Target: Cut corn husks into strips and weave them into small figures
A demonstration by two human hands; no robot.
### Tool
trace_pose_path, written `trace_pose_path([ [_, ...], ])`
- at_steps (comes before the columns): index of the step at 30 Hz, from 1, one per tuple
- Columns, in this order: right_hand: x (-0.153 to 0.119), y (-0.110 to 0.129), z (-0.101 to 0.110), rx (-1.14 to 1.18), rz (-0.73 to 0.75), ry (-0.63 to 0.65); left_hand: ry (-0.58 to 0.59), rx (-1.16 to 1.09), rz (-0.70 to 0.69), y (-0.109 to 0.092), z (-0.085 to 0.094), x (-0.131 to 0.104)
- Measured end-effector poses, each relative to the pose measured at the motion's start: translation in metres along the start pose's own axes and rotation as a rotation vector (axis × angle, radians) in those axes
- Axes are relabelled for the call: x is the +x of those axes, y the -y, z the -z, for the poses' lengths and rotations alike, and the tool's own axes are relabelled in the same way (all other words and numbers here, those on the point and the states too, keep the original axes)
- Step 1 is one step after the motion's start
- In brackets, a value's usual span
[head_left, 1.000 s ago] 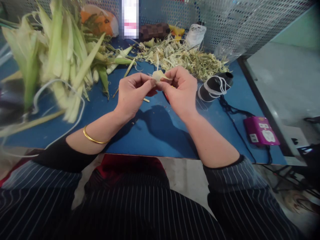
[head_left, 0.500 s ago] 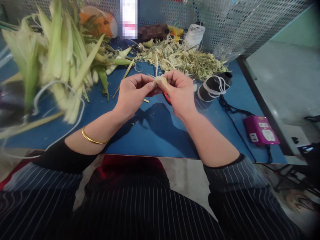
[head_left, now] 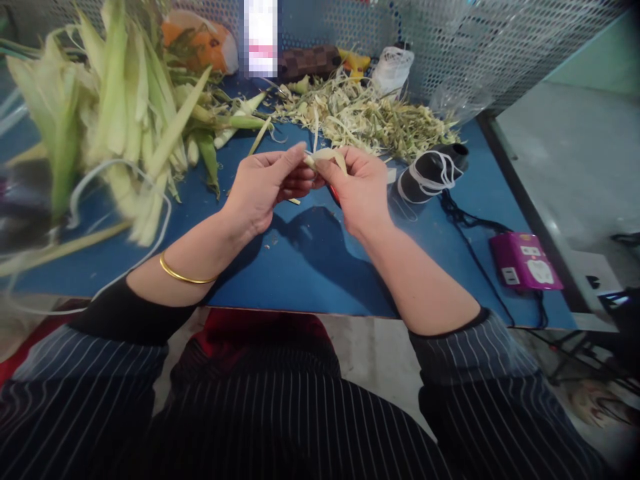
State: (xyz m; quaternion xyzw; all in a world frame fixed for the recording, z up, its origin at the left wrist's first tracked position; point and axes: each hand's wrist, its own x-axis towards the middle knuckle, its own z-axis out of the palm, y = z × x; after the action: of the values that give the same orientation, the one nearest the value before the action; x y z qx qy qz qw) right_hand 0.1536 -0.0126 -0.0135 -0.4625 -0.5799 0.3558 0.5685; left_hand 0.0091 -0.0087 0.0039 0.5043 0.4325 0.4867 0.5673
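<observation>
A pale folded strip of corn husk [head_left: 331,157] is between my two hands, above the blue table. My right hand [head_left: 361,187] pinches it between thumb and fingers. My left hand [head_left: 267,181] is closed at its other end, the thumb raised at the tip and the fingers curled beneath. A thin pale bit shows by the left thumb; what it is I cannot make out. Under my right hand a red thing [head_left: 335,194] is mostly covered. Just beyond my fingers lies a heap of shredded husk trimmings [head_left: 370,120].
Long green corn husks [head_left: 115,100] pile up at left, with a white cord [head_left: 167,217] looping past. At right stand a black hair dryer-like cylinder [head_left: 425,177] wrapped in white cord and a purple power socket box [head_left: 525,260]. A white spool [head_left: 393,70] sits behind the trimmings.
My left thumb has lifted and shifted slightly left, off the husk's near face. The pale husk in my right hand now shows as a wider curved band.
</observation>
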Motion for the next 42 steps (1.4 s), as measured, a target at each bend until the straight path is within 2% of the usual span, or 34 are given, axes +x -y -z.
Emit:
trace_pose_path([
  [7, -0.003, -0.004, -0.005, 0.004, -0.062, -0.063, -0.042, -0.025, 0.009, 0.005, -0.006, -0.005],
  [14, -0.008, -0.01, -0.005, -0.027, -0.013, -0.038, -0.104, 0.032, -0.059, 0.007, -0.008, -0.005],
  [18, -0.008, -0.002, -0.001, -0.098, 0.024, -0.03, -0.118, 0.071, -0.087, 0.007, -0.006, -0.004],
  [24, -0.009, 0.003, 0.001, -0.154, 0.033, -0.051, -0.091, 0.097, -0.046, 0.006, -0.006, -0.002],
  [27, -0.005, -0.002, 0.001, -0.11, 0.028, -0.04, -0.075, 0.101, -0.044, 0.006, -0.006, -0.002],
  [30, 0.004, -0.001, 0.011, -0.116, 0.032, 0.034, -0.101, 0.108, -0.054, 0.004, -0.003, 0.0],
  [33, 0.012, 0.007, 0.03, -0.377, 0.041, 0.138, -0.137, 0.092, -0.083, -0.003, 0.003, 0.004],
  [36, 0.012, 0.013, 0.042, -0.966, -0.009, 0.246, -0.163, 0.058, -0.135, -0.014, 0.013, 0.008],
  [38, 0.009, 0.012, 0.042, -1.267, -0.042, 0.268, -0.176, 0.04, -0.162, -0.021, 0.019, 0.01],
  [42, 0.007, 0.004, 0.038, -1.491, -0.048, 0.282, -0.199, -0.011, -0.178, -0.025, 0.029, 0.017],
])
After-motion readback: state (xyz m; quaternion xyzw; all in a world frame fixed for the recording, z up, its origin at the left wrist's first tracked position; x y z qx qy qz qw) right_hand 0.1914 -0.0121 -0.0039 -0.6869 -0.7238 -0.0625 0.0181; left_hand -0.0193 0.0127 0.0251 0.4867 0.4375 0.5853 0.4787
